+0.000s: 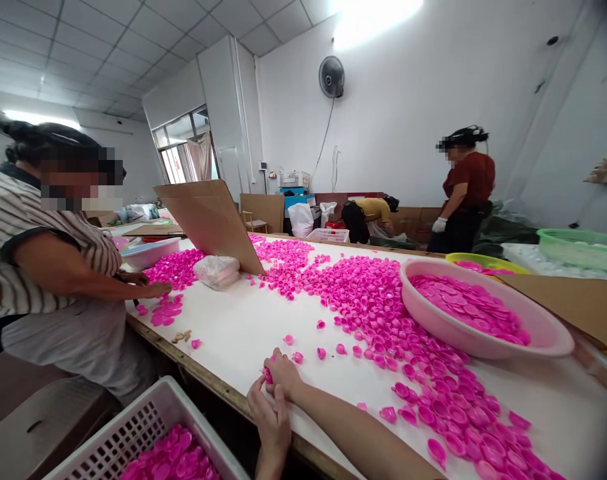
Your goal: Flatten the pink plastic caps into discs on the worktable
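Pinching the small pink piece (268, 375) over the near edge of the table (238, 337), the right hand (284, 375) closes its fingers on it; the left hand (270, 412) meets it from six o'clock, fingertips partly hidden, so I cannot tell how its grip stands. Steady support from below and light pressure would probably suit a piece this small. Around the hands, loose pink cups (363, 287) spread from one to four o'clock, the pink basin (548, 337) sits at two, and the white basket (196, 420) at eight.
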`<state>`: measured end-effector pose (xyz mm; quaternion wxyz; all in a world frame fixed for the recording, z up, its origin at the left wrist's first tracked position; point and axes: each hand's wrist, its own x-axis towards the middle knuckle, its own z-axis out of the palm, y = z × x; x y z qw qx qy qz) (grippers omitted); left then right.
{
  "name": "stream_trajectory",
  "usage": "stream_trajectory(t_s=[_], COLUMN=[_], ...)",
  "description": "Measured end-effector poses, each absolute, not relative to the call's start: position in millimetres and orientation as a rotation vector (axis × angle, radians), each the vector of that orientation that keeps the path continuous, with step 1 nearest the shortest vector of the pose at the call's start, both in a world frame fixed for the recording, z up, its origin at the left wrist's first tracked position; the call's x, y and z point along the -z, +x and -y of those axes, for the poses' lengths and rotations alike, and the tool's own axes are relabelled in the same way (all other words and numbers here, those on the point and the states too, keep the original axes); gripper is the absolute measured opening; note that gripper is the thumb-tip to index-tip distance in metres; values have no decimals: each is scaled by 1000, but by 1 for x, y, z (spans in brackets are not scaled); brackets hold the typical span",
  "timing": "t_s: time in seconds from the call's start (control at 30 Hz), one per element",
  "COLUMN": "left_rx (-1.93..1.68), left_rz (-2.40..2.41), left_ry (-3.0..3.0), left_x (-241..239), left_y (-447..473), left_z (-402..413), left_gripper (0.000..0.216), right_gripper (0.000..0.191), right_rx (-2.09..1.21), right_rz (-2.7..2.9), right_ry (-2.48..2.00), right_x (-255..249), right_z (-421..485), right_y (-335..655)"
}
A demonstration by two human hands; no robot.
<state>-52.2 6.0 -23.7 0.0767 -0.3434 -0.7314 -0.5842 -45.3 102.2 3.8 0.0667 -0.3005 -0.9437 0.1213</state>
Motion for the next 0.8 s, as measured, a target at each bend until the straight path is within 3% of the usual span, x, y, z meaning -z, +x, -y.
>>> stream_trajectory(t_s=[0.33,0.6,0.7,0.8], left_rx=[1665,1661,1662,1619], left_rz=[2175,2270,2290,2374], left_ry=[-1149,-1085,-1201,-1352], left_x=[26,14,2,-11], left_y=[-49,-31,-24,-29], left_z=[4,-9,-31,-74], left_gripper=[37,44,45,46], right_gripper=[58,57,52,66], right_rx=[-462,-820,-714,-621], right_rz=[3002,2765,2668,2586], right_ry=[-705,-447,-643,-1111], right_x=[-5,-40,-53,-59], right_z=[-99,-126,-175,-248], right_y=[-52,1,41,92])
